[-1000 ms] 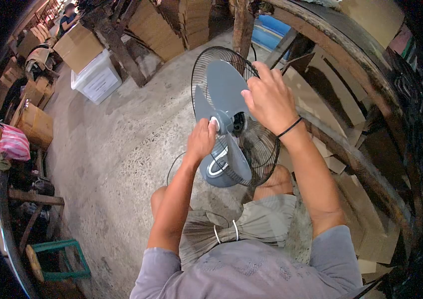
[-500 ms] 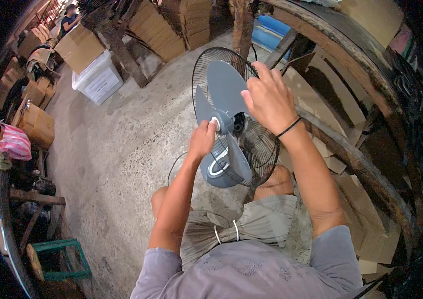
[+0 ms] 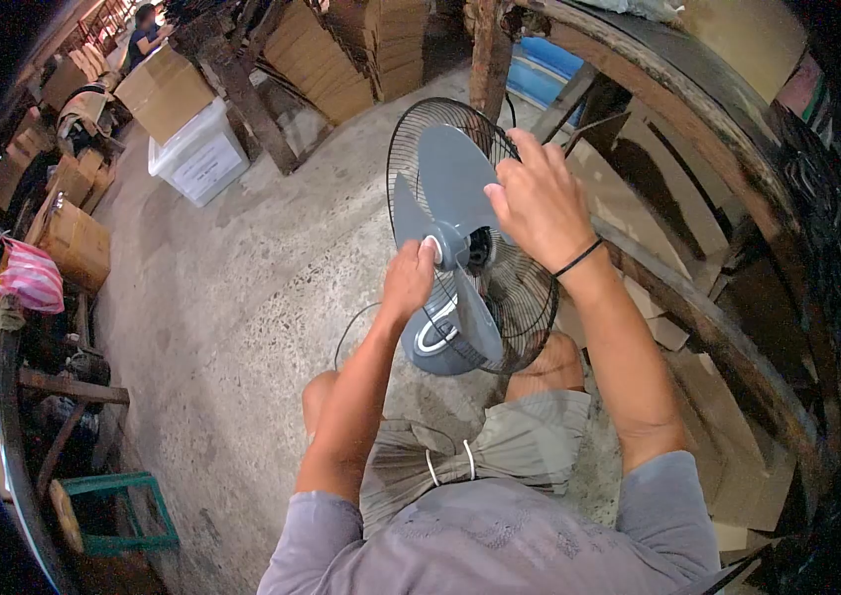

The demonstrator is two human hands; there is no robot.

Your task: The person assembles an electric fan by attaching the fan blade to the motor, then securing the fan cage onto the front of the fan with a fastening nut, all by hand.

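Note:
A grey fan blade sits inside a black wire fan guard, held upright over my knees. My left hand pinches the small white cap at the blade's hub. My right hand grips the upper blade and the guard's rim beside it. Below the blade, the fan's grey base with a white ring shows. A thin black cable loops down from the fan to the floor.
Bare concrete floor spreads to the left. A white plastic bin and cardboard boxes stand at the back, with another person beyond. Stacked cardboard sheets lean behind. A green stool is lower left; a wooden beam runs on the right.
The view has shifted slightly; both hands stay on the fan, the left still at the hub cap, with the blade turned a little.

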